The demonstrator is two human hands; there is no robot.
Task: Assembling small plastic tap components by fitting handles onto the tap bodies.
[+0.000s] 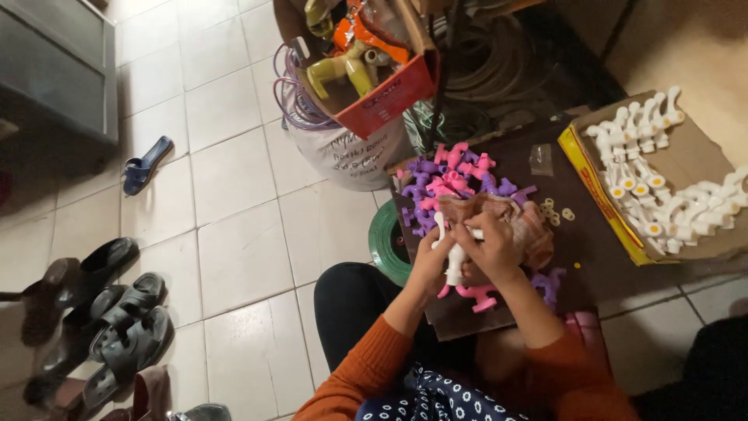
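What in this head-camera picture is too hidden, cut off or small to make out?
- White plastic tap: its middle is hidden by the left hand and right hand.
- Small rings on the board: too small to identify.
- Box of white taps: cut off by the right edge.

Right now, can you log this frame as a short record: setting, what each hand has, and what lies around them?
setting: tiled floor, person seated at a dark board
left hand: grips a white plastic tap
right hand: on the same tap, near its top
beside hands: pile of pink and purple handles
cardboard box: rows of white taps
far left: dark sandals
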